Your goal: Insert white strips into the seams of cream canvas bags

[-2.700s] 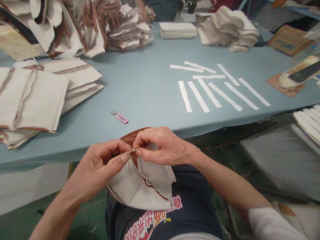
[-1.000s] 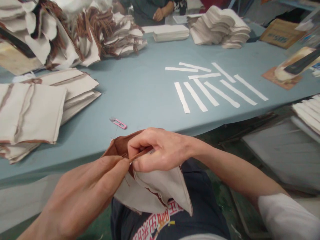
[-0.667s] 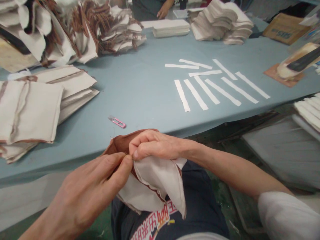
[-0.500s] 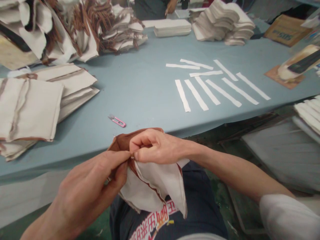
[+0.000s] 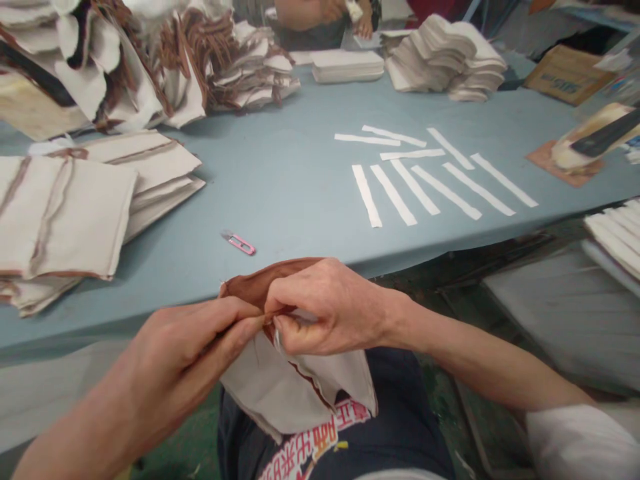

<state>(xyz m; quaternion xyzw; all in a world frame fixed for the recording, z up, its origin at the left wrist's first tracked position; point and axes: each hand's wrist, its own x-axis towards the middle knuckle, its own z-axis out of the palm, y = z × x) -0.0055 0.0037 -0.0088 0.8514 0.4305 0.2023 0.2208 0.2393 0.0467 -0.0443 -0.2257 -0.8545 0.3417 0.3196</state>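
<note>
A cream and brown fabric piece (image 5: 280, 390) hangs over my lap at the table's near edge, its brown side showing at the top. My left hand (image 5: 200, 340) pinches the brown seam between thumb and fingers. Right beside it, my right hand (image 5: 320, 307) is curled closed on the same seam, the fingertips of both hands almost touching. Small pink thread snips (image 5: 241, 243) lie on the table just beyond the fabric.
White strips (image 5: 400, 193) are spread on the blue table (image 5: 280, 173). Stacked cream fabric pieces (image 5: 75, 213) lie left, with heaped pieces (image 5: 180, 67) behind. Farther back are a white stack (image 5: 347, 67), wavy stacks (image 5: 430, 53), a cardboard box (image 5: 567, 75) and another person's hands (image 5: 365, 23).
Both hands still grip the seam; my right hand has lowered slightly and turned. The fabric's lower part has spread out to the left. Across the table, more of the other person's arms shows.
</note>
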